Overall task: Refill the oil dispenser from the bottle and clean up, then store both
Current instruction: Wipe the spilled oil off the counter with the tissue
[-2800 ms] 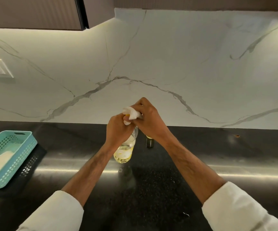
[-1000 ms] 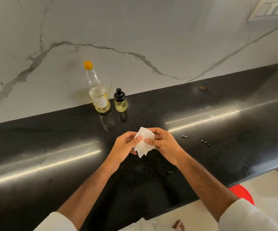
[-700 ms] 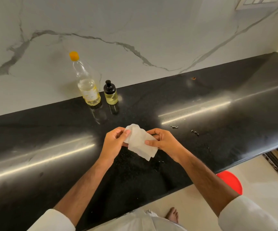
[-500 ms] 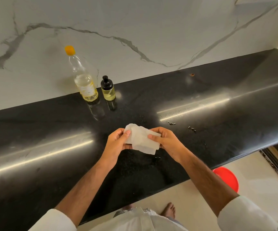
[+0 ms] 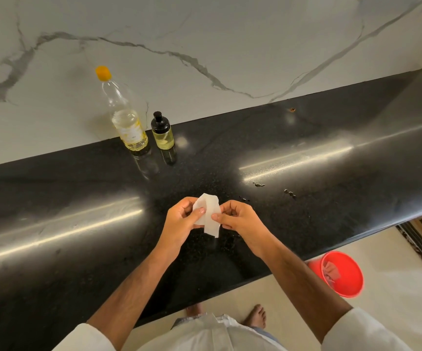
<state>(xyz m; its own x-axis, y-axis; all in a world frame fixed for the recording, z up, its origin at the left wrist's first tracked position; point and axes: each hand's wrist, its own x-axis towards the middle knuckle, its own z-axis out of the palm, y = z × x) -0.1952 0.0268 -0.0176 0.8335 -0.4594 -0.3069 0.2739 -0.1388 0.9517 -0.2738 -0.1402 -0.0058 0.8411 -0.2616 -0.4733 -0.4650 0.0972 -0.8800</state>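
Over black counter (image 5: 78, 188): tissue (image 5: 208, 214) between hands (image 5: 210, 219)

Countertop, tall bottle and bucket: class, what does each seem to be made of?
Countertop: likely polished black stone; it is speckled and mirrors light streaks.
Tall bottle: clear plastic, probably; see-through, thin-walled, with a yellow cap.
Bucket: red plastic, apparently; uniform colour with a smooth rim.
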